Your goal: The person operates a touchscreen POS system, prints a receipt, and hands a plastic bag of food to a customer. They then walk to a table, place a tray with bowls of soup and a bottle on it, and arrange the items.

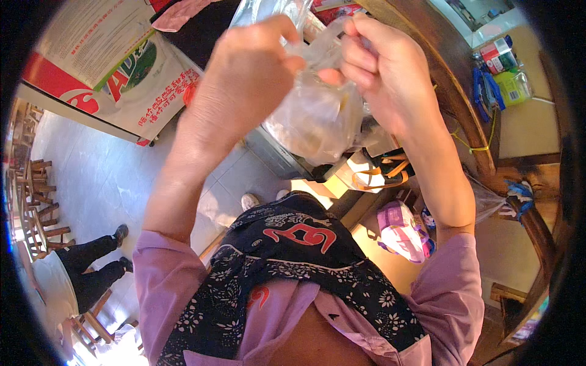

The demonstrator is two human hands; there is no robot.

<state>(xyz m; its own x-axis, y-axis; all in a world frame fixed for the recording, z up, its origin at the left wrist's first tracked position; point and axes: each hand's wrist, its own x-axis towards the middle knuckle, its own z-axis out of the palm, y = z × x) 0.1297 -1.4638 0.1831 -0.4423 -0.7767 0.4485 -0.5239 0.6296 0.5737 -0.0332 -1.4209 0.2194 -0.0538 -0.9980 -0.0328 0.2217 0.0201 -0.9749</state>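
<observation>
A clear plastic bag (316, 119) with pale, blurred contents hangs between my raised hands at the top middle. My left hand (256, 68) pinches one side of its gathered top, and my right hand (375, 68) has fingers curled on the other side. What lies in the bag cannot be made out. More clear plastic sheeting (270, 11) shows behind my left hand. Below the bag is a dark grey container or cabinet edge (274, 153).
A printed carton or freezer (114, 73) stands at upper left. A curved wooden edge (458, 87) runs along the right. A pink-and-white bag (400, 228) lies low at right. Wooden stools (43, 201) and a seated person (78, 274) are at far left.
</observation>
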